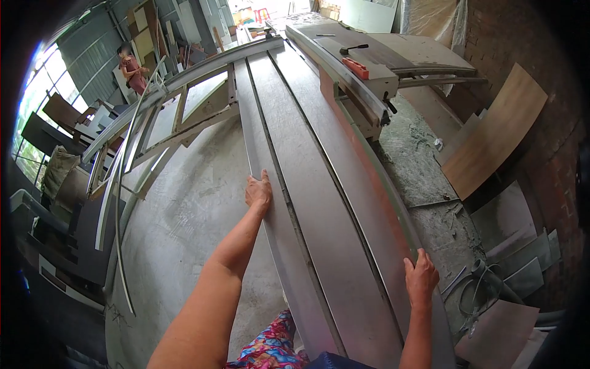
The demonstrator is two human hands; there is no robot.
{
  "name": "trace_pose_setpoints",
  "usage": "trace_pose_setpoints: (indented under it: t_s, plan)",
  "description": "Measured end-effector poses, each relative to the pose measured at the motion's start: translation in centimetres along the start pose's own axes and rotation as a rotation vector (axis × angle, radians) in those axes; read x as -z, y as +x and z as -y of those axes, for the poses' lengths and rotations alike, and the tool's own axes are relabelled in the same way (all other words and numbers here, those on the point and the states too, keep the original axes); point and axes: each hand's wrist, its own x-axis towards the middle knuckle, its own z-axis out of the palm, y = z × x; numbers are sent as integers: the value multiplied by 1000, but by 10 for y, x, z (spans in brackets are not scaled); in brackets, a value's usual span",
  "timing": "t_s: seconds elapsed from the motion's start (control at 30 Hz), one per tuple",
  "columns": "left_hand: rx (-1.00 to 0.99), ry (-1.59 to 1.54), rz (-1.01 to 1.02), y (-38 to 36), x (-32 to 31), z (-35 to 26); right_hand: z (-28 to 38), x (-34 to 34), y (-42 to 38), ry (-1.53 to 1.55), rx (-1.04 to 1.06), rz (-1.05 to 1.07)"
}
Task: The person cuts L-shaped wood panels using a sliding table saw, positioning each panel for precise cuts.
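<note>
A long grey metal sliding table (307, 147) with two dark lengthwise slots runs away from me down the middle of the head view. On its left edge is my left hand (259, 190), thumb on top and fingers curled over the side. My right hand (422, 277) grips the right edge, closer to my body. The undersides of the fingers are partly hidden by the edges. A metal outrigger frame (178, 126) with crossbars joins the table's far left side.
Right of the sliding table stands a fixed saw table (353, 37) with a red-orange tool (356, 68) and a black-handled lever (354, 48). A brown board (498, 132) leans at the right wall. Sheet offcuts lie below. Another person (131, 69) stands far left.
</note>
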Motion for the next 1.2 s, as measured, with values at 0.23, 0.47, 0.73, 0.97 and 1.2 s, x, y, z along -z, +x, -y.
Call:
trace_pose_setpoints:
  t_s: [0.23,0.47,0.73,0.97,1.2]
  plan:
    - [-3,-4,16,24,-4,-4,27,-9,37,14,21,16]
    - [-2,-15,8,50,-10,-10,55,-20,68,18,25,19]
    - [-24,-18,-10,85,-15,-19,86,-32,101,0,33,-8]
    - [-52,-2,-31,120,-26,-25,113,-50,134,-2,37,-47]
    - [-127,-8,-9,165,-40,-15,139,-64,153,-2,16,-67]
